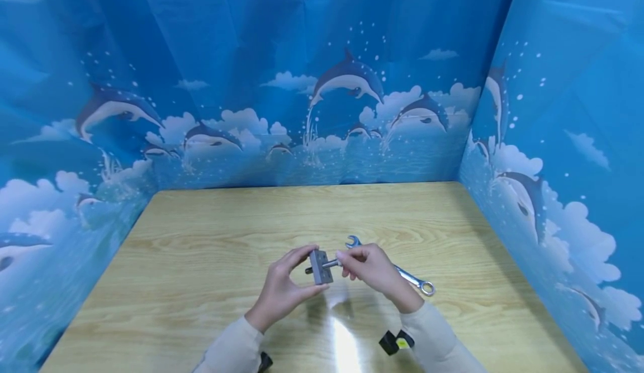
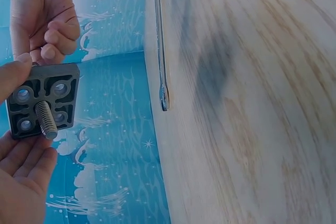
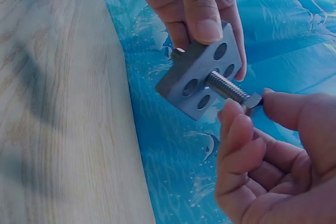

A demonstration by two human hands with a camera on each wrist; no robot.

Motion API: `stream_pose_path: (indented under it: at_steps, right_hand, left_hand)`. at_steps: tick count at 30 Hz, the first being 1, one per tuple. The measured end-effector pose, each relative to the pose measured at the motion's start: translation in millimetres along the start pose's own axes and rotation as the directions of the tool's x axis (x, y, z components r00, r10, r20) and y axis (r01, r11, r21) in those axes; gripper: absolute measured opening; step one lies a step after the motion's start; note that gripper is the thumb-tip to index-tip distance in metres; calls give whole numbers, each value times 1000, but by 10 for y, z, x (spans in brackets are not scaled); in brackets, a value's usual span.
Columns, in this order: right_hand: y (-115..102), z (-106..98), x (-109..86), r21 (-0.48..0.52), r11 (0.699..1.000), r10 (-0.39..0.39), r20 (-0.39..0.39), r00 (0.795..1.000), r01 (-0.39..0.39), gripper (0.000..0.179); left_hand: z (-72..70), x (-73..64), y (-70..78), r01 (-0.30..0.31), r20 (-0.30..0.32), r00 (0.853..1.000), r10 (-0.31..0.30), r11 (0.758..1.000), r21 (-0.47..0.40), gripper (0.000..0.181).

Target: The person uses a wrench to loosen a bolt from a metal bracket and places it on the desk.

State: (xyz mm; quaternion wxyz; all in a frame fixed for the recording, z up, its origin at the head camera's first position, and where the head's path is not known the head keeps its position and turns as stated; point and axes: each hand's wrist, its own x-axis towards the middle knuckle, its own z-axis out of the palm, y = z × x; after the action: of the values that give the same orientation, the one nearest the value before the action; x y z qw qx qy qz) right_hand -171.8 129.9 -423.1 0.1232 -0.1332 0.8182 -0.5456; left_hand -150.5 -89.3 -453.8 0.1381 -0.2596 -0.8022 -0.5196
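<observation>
My left hand (image 1: 283,288) holds a grey square plate (image 1: 318,268) by its edges, thumb on one side and fingers on the opposite one. Several round holes lie around the plate's middle. Through its centre runs a threaded hex bolt (image 3: 227,86), its tip sticking out past the ribbed back face in the left wrist view. With thumb and fingertips my right hand (image 1: 373,269) pinches the bolt's hex head (image 3: 254,101); a length of thread shows between head and plate. Both hands hold these pieces above the table.
A combination wrench (image 1: 413,279) lies on the wooden table (image 1: 211,239) behind and beside my right hand, partly covered by it. Blue curtains with dolphins (image 1: 347,79) close off the table's back and sides.
</observation>
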Motion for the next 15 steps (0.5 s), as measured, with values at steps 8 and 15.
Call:
stream_pose_path:
  at_steps: [8, 15]
  right_hand:
    - [-27, -21, -21, -26, 998, -50, 23, 999, 50, 23]
    - [-1, -37, -38, -40, 986, -160, 30, 987, 161, 21]
  left_hand:
    - [2, -12, -14, 0, 0, 1000, 0, 1000, 10, 76]
    - [0, -10, -17, 10, -2, 1000, -10, 1000, 6, 77]
